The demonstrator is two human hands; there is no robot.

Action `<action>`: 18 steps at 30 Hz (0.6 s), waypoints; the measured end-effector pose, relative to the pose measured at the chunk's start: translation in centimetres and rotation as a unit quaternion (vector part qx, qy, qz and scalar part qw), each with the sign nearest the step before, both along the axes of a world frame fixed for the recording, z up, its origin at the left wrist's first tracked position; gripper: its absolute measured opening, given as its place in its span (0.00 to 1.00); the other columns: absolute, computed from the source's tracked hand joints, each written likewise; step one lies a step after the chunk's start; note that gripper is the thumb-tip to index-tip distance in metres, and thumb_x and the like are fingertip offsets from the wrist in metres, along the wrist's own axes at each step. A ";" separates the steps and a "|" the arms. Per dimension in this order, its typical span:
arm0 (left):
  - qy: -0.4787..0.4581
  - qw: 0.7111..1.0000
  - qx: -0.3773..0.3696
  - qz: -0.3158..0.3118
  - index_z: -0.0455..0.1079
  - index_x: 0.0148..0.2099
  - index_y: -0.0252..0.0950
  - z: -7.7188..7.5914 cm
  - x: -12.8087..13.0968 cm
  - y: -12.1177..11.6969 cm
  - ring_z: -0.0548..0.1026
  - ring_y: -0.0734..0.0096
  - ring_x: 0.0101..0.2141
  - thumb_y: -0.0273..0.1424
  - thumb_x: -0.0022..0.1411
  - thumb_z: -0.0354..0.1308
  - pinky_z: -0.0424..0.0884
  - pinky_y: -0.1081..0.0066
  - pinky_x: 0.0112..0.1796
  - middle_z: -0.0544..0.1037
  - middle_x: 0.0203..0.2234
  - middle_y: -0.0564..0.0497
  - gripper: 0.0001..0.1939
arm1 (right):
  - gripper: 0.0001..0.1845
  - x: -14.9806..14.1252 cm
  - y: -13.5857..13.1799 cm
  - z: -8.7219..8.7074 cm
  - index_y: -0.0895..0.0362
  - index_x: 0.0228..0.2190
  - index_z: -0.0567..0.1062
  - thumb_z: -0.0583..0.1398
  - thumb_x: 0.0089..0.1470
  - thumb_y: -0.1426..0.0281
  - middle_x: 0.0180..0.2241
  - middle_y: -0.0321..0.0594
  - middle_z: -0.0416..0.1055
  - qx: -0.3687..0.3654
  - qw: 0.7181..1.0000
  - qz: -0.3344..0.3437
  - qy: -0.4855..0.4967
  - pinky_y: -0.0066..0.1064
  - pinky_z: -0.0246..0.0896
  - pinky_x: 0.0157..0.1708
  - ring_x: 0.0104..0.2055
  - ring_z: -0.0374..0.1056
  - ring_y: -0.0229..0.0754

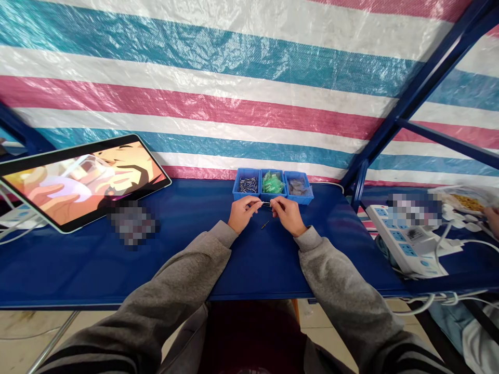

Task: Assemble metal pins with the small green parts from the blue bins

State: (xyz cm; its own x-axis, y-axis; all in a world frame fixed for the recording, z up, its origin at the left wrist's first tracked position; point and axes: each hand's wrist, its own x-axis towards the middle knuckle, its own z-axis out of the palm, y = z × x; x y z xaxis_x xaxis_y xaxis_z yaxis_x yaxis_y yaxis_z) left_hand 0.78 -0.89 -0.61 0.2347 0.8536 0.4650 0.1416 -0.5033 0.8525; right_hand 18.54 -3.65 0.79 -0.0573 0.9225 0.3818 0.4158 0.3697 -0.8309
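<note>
My left hand (pixel 242 213) and my right hand (pixel 287 214) meet over the blue table (pixel 195 249), fingers pinched on a small dark part (pixel 265 204) held between them. Another small dark piece (pixel 265 224) lies on the cloth just below the hands. Just beyond the hands stand three small blue bins: the left bin (pixel 246 185) holds dark metal pins, the middle bin (pixel 273 183) green parts, the right bin (pixel 298 187) greyish parts. Both arms wear grey sleeves.
A tablet (pixel 80 179) playing a cartoon leans at the left. A white power strip (pixel 409 241) with cables lies on the right, near another person's hand (pixel 494 218). A striped tarp hangs behind, with a blue frame post (pixel 358 184) at right.
</note>
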 end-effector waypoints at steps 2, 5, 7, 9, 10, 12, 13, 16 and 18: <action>0.006 1.000 0.002 0.000 0.73 0.31 0.34 0.0 -0.1 0.0 0.71 0.75 0.22 0.44 0.63 0.57 0.66 0.77 0.21 0.73 0.22 0.52 0.18 | 0.19 -0.1 -0.1 0.1 0.55 0.29 0.73 0.56 0.57 0.52 0.23 0.37 0.70 0.002 1.000 0.003 0.012 0.30 0.64 0.25 0.21 0.67 0.38; 0.016 1.000 0.006 -0.002 0.70 0.26 0.34 0.2 -0.1 -0.1 0.69 0.76 0.19 0.45 0.64 0.54 0.66 0.77 0.21 0.70 0.17 0.53 0.21 | 0.17 -0.2 -0.1 0.2 0.55 0.34 0.74 0.59 0.55 0.54 0.28 0.39 0.73 0.013 1.000 0.010 0.026 0.31 0.65 0.25 0.22 0.68 0.39; 0.017 1.000 0.004 -0.003 0.68 0.25 0.34 0.4 -0.1 -0.2 0.68 0.77 0.18 0.45 0.64 0.54 0.66 0.77 0.21 0.69 0.15 0.54 0.23 | 0.16 -0.2 -0.2 0.2 0.55 0.32 0.74 0.59 0.55 0.55 0.30 0.40 0.73 0.022 0.999 0.017 0.020 0.32 0.66 0.26 0.23 0.68 0.39; 0.013 1.000 -0.003 -0.006 0.68 0.24 0.34 0.5 -0.1 -0.3 0.67 0.77 0.18 0.46 0.64 0.53 0.66 0.77 0.22 0.68 0.15 0.54 0.23 | 0.15 -0.2 -0.1 0.1 0.55 0.30 0.74 0.59 0.56 0.55 0.31 0.41 0.73 0.027 0.999 0.021 0.013 0.32 0.66 0.26 0.23 0.68 0.39; 0.009 1.000 -0.008 -0.007 0.68 0.24 0.34 0.5 -0.1 -0.4 0.67 0.77 0.18 0.46 0.64 0.53 0.66 0.77 0.22 0.69 0.15 0.54 0.23 | 0.15 -0.2 -0.1 0.0 0.54 0.29 0.74 0.59 0.55 0.55 0.31 0.41 0.73 0.028 0.999 0.021 0.011 0.33 0.66 0.27 0.23 0.68 0.39; 0.001 1.000 -0.020 -0.011 0.67 0.24 0.34 0.6 -0.1 -0.4 0.67 0.78 0.17 0.46 0.64 0.53 0.66 0.77 0.22 0.69 0.14 0.55 0.23 | 0.15 -0.1 -0.1 -0.1 0.54 0.29 0.74 0.59 0.55 0.56 0.30 0.40 0.72 0.028 0.999 0.019 0.008 0.32 0.66 0.27 0.24 0.68 0.39; -0.003 1.000 -0.026 -0.013 0.67 0.23 0.34 0.6 -0.1 -0.4 0.67 0.78 0.17 0.46 0.64 0.54 0.66 0.77 0.21 0.68 0.14 0.54 0.24 | 0.14 -0.1 -0.1 -0.1 0.55 0.29 0.73 0.59 0.55 0.56 0.30 0.40 0.72 0.028 0.999 0.019 0.007 0.32 0.66 0.27 0.24 0.68 0.39; -0.010 0.999 -0.036 -0.017 0.68 0.23 0.34 0.6 0.0 -0.5 0.67 0.78 0.17 0.46 0.64 0.54 0.66 0.77 0.21 0.68 0.14 0.54 0.24 | 0.14 -0.2 0.0 -0.2 0.55 0.29 0.72 0.58 0.56 0.57 0.29 0.39 0.71 0.023 0.999 0.023 0.002 0.31 0.65 0.26 0.23 0.68 0.39; -0.010 0.999 -0.035 -0.015 0.70 0.24 0.34 0.6 0.0 -0.4 0.68 0.77 0.17 0.47 0.64 0.54 0.66 0.76 0.20 0.70 0.15 0.53 0.24 | 0.14 -0.2 0.1 -0.3 0.54 0.30 0.71 0.57 0.57 0.56 0.28 0.38 0.71 0.014 1.000 0.025 0.001 0.31 0.65 0.26 0.23 0.67 0.38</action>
